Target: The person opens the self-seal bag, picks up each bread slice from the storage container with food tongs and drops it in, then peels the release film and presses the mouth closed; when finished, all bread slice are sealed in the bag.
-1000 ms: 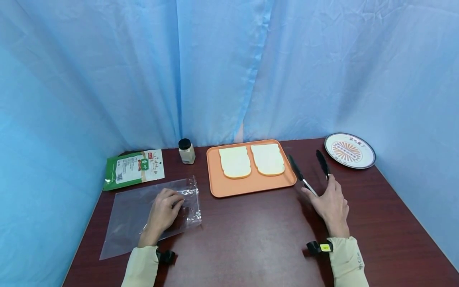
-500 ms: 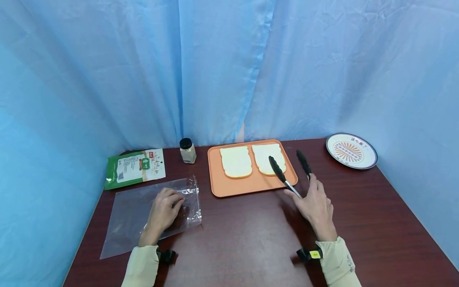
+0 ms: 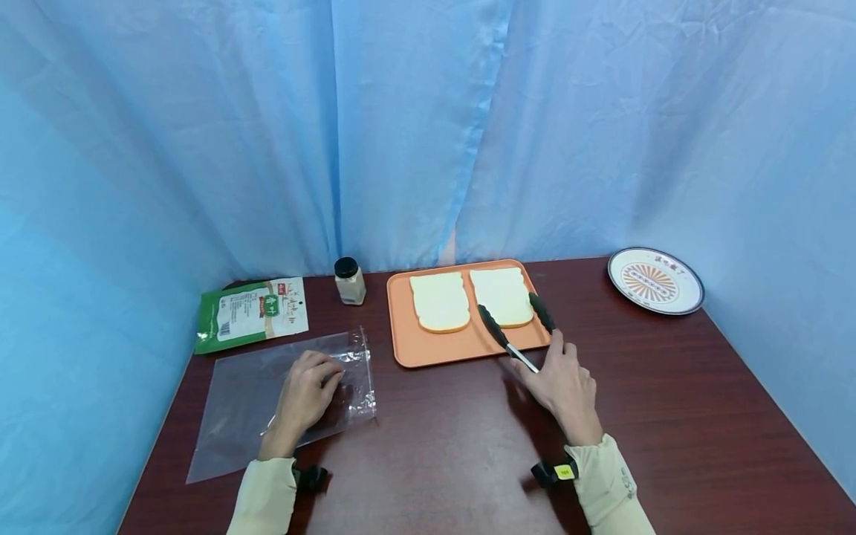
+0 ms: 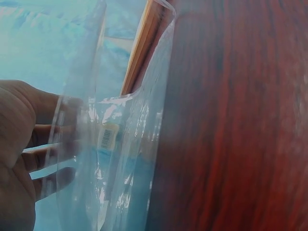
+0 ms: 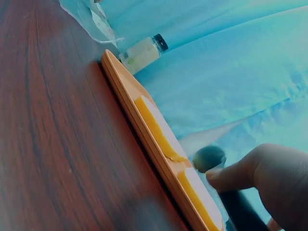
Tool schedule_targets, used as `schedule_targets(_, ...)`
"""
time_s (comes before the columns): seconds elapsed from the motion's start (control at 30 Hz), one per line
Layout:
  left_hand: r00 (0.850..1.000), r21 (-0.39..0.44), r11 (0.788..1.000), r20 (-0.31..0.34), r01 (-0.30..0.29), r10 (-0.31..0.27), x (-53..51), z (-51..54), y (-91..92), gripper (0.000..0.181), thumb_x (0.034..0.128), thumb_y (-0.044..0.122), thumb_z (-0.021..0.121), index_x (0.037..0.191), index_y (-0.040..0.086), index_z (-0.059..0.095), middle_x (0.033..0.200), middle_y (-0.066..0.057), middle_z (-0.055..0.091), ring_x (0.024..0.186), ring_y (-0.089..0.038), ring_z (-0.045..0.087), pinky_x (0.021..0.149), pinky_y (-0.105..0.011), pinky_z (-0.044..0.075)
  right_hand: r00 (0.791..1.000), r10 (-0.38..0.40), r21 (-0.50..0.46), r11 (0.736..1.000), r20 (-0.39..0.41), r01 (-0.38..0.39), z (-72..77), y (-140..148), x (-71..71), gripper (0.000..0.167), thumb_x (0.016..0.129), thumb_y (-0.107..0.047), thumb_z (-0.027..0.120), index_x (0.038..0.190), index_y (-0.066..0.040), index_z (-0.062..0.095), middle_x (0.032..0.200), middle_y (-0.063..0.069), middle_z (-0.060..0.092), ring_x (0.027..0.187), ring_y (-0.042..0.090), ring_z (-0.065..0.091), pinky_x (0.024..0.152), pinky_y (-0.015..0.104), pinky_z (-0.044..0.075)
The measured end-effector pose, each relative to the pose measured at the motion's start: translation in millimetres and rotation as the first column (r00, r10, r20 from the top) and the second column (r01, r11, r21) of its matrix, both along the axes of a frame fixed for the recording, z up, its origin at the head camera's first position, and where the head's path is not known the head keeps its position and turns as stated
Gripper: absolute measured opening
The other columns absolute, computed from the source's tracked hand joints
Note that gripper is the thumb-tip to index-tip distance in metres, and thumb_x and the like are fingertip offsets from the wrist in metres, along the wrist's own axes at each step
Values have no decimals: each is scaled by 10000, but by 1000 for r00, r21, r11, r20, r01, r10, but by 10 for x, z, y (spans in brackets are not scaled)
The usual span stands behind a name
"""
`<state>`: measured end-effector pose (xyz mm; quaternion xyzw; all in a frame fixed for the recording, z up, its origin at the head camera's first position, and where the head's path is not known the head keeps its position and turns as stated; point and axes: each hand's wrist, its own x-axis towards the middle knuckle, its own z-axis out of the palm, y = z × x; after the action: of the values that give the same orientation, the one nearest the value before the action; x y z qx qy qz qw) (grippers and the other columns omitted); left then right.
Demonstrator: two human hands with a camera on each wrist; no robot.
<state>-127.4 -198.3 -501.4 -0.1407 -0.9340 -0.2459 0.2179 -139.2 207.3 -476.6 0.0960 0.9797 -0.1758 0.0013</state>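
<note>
In the head view, my left hand pinches the clear plastic bag near its end at the right. The left wrist view shows that hand with fingers behind the film. My right hand grips black-tipped tongs, thumb on one arm and fingers on the other. The spread tips stand on either side of the lower part of the right bread slice; contact is unclear. A second slice lies left of it on the orange tray. The right wrist view shows the thumb on the tongs.
A green and white packet lies at the back left, above the bag. Between it and the tray stands a black-capped jar. At the back right is a white patterned plate. Blue curtains border the table.
My right hand has moved left with the tongs, from right of the tray to around the right bread slice. The left hand and the bag look unmoved.
</note>
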Motion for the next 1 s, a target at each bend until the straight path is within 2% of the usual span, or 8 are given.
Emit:
schedule_targets(0.2,999,3,1000,33,-4,4,1,26,11,92,798,12,801,880,52,799,894,-76,734,909,-251,633,809,-449,538,997,-42,20,999,60,41,-23,-94,-36,1070,860,-652,629,1541,36,173,1325,348,457,718,446,606,601,539,512)
schedule_targets(0.43,999,6,1000,49,-8,8,2,23,11,88,806,18,797,885,59,799,903,-74,734,919,-250,634,817,-454,536,994,-62,29,998,91,59,-46,-163,-63,1044,890,-598,626,1565,25,129,1330,359,441,668,385,587,541,471,480)
schedule_targets(0.73,1000,-4,1000,11,-10,10,6,10,9,98,782,11,816,864,60,797,886,-68,729,902,-245,632,796,-448,530,992,-82,17,997,93,81,-57,-168,-69,1052,884,-612,625,1568,28,146,1308,372,468,695,416,601,552,490,489)
schedule_targets(0.83,1000,-3,1000,14,-10,10,4,9,13,101,780,6,817,868,51,796,888,-75,730,904,-249,632,799,-448,529,992,-76,15,997,103,75,-80,-168,-74,1064,889,-622,610,1569,41,129,1299,379,470,694,413,599,550,480,487)
schedule_targets(1.0,1000,-2,1000,26,-6,6,10,14,16,105,782,1,814,876,42,795,897,-84,732,912,-258,632,805,-451,528,995,-72,19,997,71,70,-122,-173,-78,1100,870,-650,624,1570,36,125,1245,386,489,645,403,582,505,455,469)
